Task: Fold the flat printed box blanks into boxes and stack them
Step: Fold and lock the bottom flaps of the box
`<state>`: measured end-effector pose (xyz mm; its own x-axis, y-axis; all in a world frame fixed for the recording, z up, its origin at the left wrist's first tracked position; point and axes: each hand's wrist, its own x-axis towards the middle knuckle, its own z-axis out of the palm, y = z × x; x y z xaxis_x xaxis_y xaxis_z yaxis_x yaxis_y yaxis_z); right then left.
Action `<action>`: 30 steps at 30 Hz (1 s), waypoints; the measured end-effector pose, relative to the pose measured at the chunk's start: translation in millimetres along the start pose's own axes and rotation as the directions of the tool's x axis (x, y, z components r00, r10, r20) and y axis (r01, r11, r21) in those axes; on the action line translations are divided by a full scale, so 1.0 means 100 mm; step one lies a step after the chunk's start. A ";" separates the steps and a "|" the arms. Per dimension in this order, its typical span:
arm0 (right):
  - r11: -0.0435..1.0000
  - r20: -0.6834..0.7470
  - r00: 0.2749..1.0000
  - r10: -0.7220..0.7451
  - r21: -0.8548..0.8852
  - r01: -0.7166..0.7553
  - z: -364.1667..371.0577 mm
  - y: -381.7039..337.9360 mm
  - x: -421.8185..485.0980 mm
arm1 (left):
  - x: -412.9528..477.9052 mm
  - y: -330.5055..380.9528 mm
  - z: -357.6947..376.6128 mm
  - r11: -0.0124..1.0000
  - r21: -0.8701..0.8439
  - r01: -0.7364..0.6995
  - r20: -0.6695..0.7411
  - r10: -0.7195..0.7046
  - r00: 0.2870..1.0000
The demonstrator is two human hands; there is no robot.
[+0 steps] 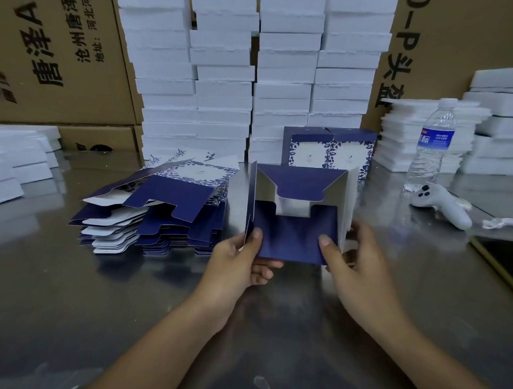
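A half-folded navy box blank (296,214) is held upright above the steel table (125,291), its open end with blue flaps facing me. My left hand (240,262) grips its lower left corner, thumb on the near blue flap. My right hand (355,265) grips the lower right corner, thumb pressing the same flap. A pile of flat printed blanks (159,207) lies to the left. Two folded blue-and-white boxes (329,150) stand side by side behind the held one.
Tall stacks of white boxes (249,75) line the back against brown cartons (49,49). More white stacks sit at far left (10,163) and right (430,135). A water bottle (433,144) and a white controller (442,204) lie to the right.
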<state>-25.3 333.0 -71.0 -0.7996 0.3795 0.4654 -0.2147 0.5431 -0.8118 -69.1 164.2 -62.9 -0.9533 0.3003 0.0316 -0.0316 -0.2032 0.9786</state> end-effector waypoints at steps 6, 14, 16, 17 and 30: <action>0.963 0.137 0.958 0.250 0.071 -0.262 0.03 0.02 0.03 | -0.01 -0.05 0.00 0.999 0.012 0.034 0.000 -0.034 0.999; 0.824 0.218 0.866 0.449 0.274 -0.496 0.01 -0.10 0.02 | 0.02 -0.07 0.02 0.989 -0.133 0.068 -0.055 -0.076 0.996; 0.802 0.277 0.824 0.494 0.220 -0.555 -0.02 -0.15 0.02 | 0.02 -0.08 0.03 0.990 -0.135 0.049 -0.061 -0.057 0.996; 0.783 0.305 0.800 0.516 0.211 -0.585 -0.04 -0.17 0.02 | 0.03 -0.09 0.03 0.991 -0.130 0.037 -0.062 -0.045 0.997; 0.752 0.272 0.829 0.488 0.351 -0.558 -0.07 -0.27 -0.01 | 0.07 -0.09 0.11 0.997 -0.051 -0.060 0.027 0.062 0.998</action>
<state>-14.9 323.7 -47.2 -0.9205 0.3761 -0.1060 0.0876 -0.0658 -0.9940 -71.7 178.5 -69.1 -0.9451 0.3120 0.0976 0.0108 -0.2685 0.9632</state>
